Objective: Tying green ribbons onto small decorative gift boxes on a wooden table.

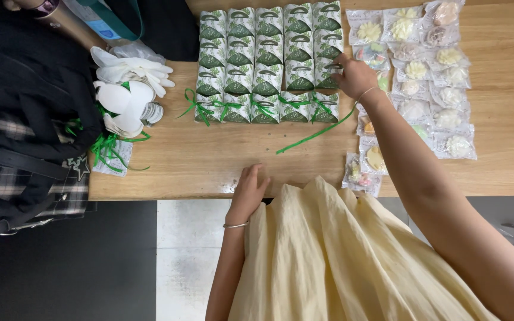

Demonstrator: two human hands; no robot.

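- Head view, looking down on a light wooden table [221, 166] w/ a grid of small green-and-white paper favour boxes [269, 44] across the far middle.
- Progress, as a judgement: near row of boxes [266, 109] already tied w/ green ribbon bows; the far rows show bare handles, no bows, so most tying looks left to do.
- Right hand [355, 76] reaches far, at the right end of the grid, fingers curled onto a box in the 2nd row from near; can't tell if it actually grips it.
- Loose green ribbon strip [313, 134] trails from the right-end box toward the near edge.
- Left hand [250, 189] rests near table edge, fingers bent loosely, touching wood, holding nothing.
- Boxes: white card, green leaf print, arched handle on top, packed touching each other.
- Right of the grid: clear plastic packets of pale flower-shaped sweets [429, 65], laid flat in columns.
- Left: stack of flat white die-cut cards [129, 95] beside more green ribbon [108, 145].
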